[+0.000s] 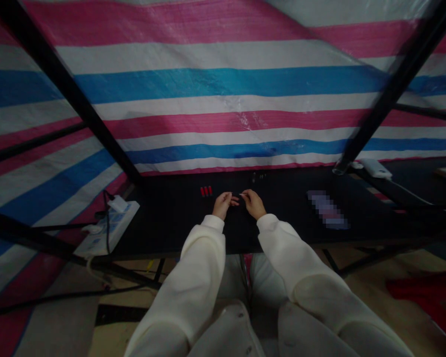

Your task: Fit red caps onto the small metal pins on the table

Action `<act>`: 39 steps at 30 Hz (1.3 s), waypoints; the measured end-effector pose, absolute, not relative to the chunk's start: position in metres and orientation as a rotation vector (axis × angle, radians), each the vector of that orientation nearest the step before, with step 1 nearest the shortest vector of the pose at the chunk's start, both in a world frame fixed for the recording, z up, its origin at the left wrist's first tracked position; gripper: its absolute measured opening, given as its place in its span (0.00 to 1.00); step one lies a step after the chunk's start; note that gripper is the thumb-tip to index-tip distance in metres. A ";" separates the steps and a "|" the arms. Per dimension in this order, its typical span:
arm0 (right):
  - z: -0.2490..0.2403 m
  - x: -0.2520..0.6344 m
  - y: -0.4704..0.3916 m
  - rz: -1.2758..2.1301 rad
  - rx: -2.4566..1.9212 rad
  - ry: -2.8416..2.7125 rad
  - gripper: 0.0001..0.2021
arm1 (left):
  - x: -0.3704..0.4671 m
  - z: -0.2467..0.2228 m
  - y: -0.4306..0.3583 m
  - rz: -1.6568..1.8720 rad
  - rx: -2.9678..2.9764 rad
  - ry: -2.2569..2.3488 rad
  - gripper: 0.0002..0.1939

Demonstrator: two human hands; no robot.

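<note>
Apparently I'm at a fine two-handed step: my left grip (223, 204) and right grip (254, 203) look pinched on a small piece (237, 194), too dim to identify, between them over the worktop (171, 218). Moving next calls for steady fingertips.

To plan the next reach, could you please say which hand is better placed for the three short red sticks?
Probably the left hand: it is nearer the red sticks, while the right hand is farther across.

Two hands (222, 203); three red cylinders (205, 191); two sleeves (204, 258)
</note>
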State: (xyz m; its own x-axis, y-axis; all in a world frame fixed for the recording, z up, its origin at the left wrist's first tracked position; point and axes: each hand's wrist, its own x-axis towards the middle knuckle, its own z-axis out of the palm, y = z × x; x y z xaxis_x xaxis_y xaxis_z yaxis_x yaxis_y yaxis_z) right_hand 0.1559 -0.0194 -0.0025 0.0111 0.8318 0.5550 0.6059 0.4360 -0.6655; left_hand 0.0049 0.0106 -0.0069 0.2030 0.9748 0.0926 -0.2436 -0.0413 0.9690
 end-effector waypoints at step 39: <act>-0.004 0.156 -0.021 0.298 -1.148 -1.803 0.09 | 0.003 -0.007 0.009 1.175 1.297 0.819 0.19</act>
